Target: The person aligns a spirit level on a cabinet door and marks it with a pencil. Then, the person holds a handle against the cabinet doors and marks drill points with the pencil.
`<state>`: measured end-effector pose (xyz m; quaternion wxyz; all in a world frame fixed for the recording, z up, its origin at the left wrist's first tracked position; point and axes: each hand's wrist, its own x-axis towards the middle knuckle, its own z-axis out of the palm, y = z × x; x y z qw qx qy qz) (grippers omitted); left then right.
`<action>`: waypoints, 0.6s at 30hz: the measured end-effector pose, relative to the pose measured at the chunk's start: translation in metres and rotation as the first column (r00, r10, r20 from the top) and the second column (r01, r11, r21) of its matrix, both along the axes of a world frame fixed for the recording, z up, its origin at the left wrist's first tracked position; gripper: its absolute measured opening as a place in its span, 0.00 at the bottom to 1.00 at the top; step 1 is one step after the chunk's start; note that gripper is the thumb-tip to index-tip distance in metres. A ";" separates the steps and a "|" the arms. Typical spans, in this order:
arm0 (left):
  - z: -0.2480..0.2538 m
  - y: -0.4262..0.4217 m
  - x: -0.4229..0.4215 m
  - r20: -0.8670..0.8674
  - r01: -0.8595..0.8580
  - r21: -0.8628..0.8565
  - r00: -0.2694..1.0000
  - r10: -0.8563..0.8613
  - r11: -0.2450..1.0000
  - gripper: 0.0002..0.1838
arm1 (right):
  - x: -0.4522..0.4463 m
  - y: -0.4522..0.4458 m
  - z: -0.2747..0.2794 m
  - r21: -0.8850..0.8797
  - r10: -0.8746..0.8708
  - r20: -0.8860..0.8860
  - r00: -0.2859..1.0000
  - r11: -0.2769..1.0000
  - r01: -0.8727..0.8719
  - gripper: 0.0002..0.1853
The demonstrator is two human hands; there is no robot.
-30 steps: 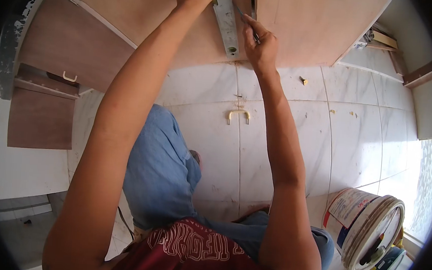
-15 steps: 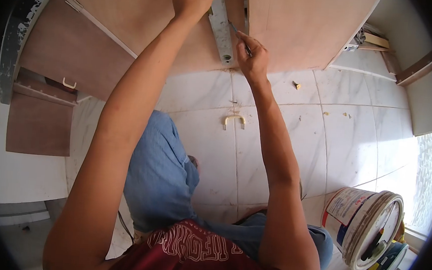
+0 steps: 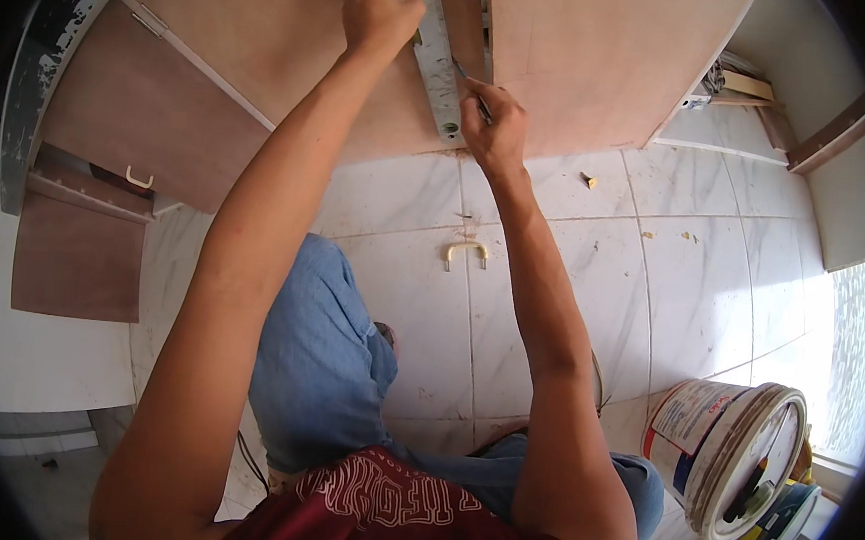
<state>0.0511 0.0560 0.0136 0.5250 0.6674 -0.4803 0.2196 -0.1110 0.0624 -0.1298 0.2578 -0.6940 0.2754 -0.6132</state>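
Note:
A long, worn metal bar (image 3: 433,84) with a round hole near its lower end lies along the wooden cabinet door. My left hand (image 3: 382,14) is at its upper part, thumb over the bar; the upper edge of the view cuts off some fingers. Lower down, just right of the bar, my right hand (image 3: 495,129) is closed around a slim pointed tool (image 3: 460,68), pencil-like, its tip at the bar's right edge. The rest of that tool is mostly hidden in my fingers. To the right stands another wooden panel (image 3: 608,62), with a dark gap between.
On the tiled floor (image 3: 552,278) lies a cream cabinet handle (image 3: 468,247), and farther off a small yellowish piece (image 3: 589,182) among scraps. A white bucket (image 3: 701,439) is at lower right, with tools on its lid. Another handle (image 3: 139,178) is on the left cabinet.
My right hand has moved slightly down and left, bringing the slim tool's tip lower along the bar. My left hand's thumb now shows over the bar as the hand sits slightly lower.

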 end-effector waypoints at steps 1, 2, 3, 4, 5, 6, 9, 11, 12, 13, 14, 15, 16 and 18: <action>0.001 0.001 0.004 0.014 0.068 0.019 0.998 -0.068 0.998 0.39 | 0.000 0.000 0.001 -0.005 -0.003 -0.006 1.000 1.000 0.003 0.11; 0.002 0.002 0.007 0.026 0.134 0.038 0.990 -0.136 0.990 0.42 | 0.000 0.000 0.002 -0.010 -0.004 -0.012 1.000 1.000 0.004 0.11; 0.001 0.001 0.007 0.025 0.136 0.035 0.990 -0.137 0.990 0.42 | 0.000 0.000 0.003 -0.015 -0.006 -0.018 1.000 1.000 0.005 0.11; 0.002 0.001 0.006 0.023 0.137 0.031 0.990 -0.138 0.990 0.42 | -0.001 0.000 0.005 -0.014 -0.007 -0.026 1.000 1.000 0.006 0.11; 0.002 0.002 0.005 0.022 0.139 0.028 0.990 -0.139 0.990 0.42 | -0.001 0.000 0.006 -0.013 -0.007 -0.033 0.999 1.000 0.007 0.11; 0.002 0.003 0.004 0.015 0.133 0.036 0.991 -0.133 0.991 0.42 | -0.002 0.000 0.007 -0.011 -0.008 -0.041 0.999 1.000 0.008 0.11; 0.004 0.004 0.002 -0.001 0.123 0.056 0.992 -0.123 0.991 0.42 | -0.001 0.001 0.008 0.009 -0.006 -0.002 1.000 1.000 0.006 0.11; 0.004 0.004 0.002 -0.009 0.125 0.061 0.992 -0.125 0.990 0.41 | 0.000 0.001 0.008 0.008 -0.013 -0.011 1.000 1.000 0.013 0.10; 0.004 0.004 0.002 -0.011 0.138 0.058 0.990 -0.137 0.989 0.41 | 0.001 0.001 0.008 0.008 -0.017 -0.015 1.000 1.000 0.017 0.10; 0.004 0.004 0.002 -0.014 0.149 0.056 0.989 -0.149 0.987 0.41 | 0.001 0.000 0.009 0.006 -0.017 -0.026 1.000 1.000 0.018 0.10; 0.004 0.005 0.002 -0.017 0.161 0.053 0.987 -0.160 0.986 0.41 | 0.001 0.000 0.010 0.005 -0.017 -0.037 0.999 1.000 0.017 0.10; 0.005 0.005 0.002 -0.009 0.164 0.047 0.986 -0.164 0.985 0.41 | 0.001 -0.001 0.011 0.003 -0.017 -0.049 0.999 1.000 0.017 0.09; 0.005 0.005 0.003 0.000 0.167 0.042 0.986 -0.168 0.985 0.41 | 0.001 -0.001 0.014 -0.004 -0.022 -0.062 0.998 1.000 0.022 0.10; 0.005 0.004 0.002 -0.008 0.162 0.043 0.987 -0.162 0.986 0.41 | 0.002 -0.001 0.022 -0.020 -0.033 -0.088 0.996 0.999 0.032 0.10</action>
